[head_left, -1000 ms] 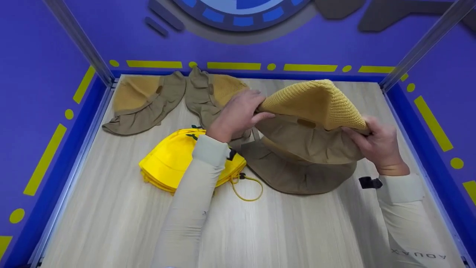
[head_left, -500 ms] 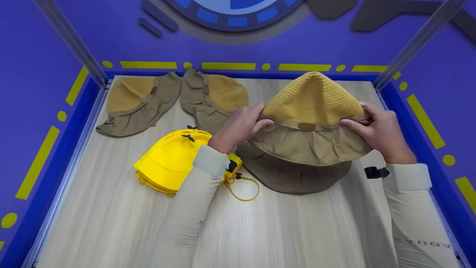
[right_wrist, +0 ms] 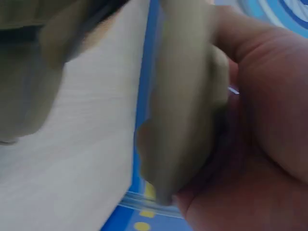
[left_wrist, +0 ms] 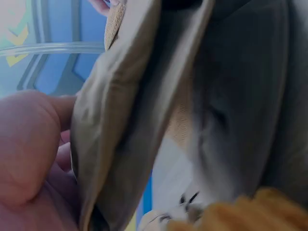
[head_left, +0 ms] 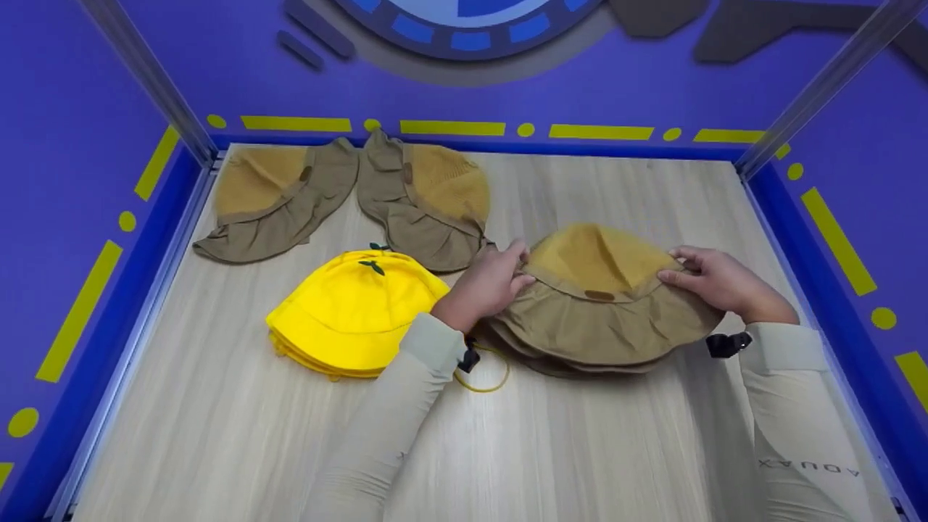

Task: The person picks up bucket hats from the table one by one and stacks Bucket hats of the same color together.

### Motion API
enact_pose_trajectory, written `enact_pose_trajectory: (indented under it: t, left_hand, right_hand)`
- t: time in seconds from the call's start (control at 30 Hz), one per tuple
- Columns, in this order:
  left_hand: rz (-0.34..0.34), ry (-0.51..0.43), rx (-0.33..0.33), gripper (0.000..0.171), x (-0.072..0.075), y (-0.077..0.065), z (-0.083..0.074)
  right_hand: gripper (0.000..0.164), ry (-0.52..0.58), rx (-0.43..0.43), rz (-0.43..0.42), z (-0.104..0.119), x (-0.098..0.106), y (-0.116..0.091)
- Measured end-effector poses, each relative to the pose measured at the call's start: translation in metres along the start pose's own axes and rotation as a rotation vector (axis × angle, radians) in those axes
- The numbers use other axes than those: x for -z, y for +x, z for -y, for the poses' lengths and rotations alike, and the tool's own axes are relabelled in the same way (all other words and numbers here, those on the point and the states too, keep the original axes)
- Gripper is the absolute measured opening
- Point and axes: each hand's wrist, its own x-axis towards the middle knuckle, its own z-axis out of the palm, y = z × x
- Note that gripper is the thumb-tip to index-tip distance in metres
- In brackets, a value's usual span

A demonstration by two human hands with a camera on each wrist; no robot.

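A sun hat with a yellow knit crown (head_left: 598, 254), a ruffled khaki brim (head_left: 609, 326) and a small brown patch faces me in the head view. My left hand (head_left: 487, 284) pinches its left side where crown meets brim, thumb on top. On the opposite side my right hand (head_left: 728, 283) grips the hat the same way. Khaki brim edges of another hat (head_left: 558, 365) show directly beneath it, the rest hidden. In the left wrist view the left hand (left_wrist: 29, 149) holds the khaki brim fabric (left_wrist: 110, 96); the right hand (right_wrist: 269, 96) holds blurred khaki fabric (right_wrist: 183, 106).
Stacked yellow bucket hats (head_left: 348, 312) with green sprouts sit left of my left hand, a yellow cord loop (head_left: 484, 390) beside them. Two more khaki-brimmed hats (head_left: 279, 206) (head_left: 428, 196) lie flat at the back left. Blue walls (head_left: 464, 94) enclose the wooden table (head_left: 580, 449).
Both hands have lowered the hat and brought it nearer, onto the khaki hat below. Its crown has sunk from near the back wall and now looks flatter.
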Motion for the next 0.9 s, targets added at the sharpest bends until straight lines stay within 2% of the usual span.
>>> enact_pose_trajectory:
  t: [0.13,0.27,0.43,0.57,0.7,0.8,0.9]
  left_hand:
    - [0.001,0.046,0.011,0.025,-0.017,0.003,0.0]
    - [-0.017,0.142,0.04,0.023,-0.03,0.007,0.001]
    - [-0.034,0.228,0.104,0.022,-0.04,0.008,0.004]
    - [-0.044,0.256,0.118,0.026,-0.045,0.007,0.006]
    - [-0.046,0.261,0.119,0.027,-0.048,0.006,0.008]
    - [-0.047,0.258,0.12,0.026,-0.048,0.004,0.008]
    - [-0.048,0.25,0.119,0.025,-0.045,0.003,0.006]
  right_hand:
    - [0.044,-0.002,-0.017,0.024,-0.01,-0.009,0.004]
    - [0.041,-0.017,-0.038,0.011,-0.015,-0.017,0.009]
    - [0.045,-0.044,-0.022,0.002,-0.018,-0.029,0.016]
    - [0.041,-0.048,-0.032,0.004,-0.019,-0.037,0.02]
    - [0.046,-0.042,-0.069,0.012,-0.016,-0.042,0.022]
    - [0.056,-0.058,-0.098,-0.056,-0.005,-0.045,0.02]
    - [0.068,-0.061,-0.057,-0.234,0.015,-0.051,0.019]
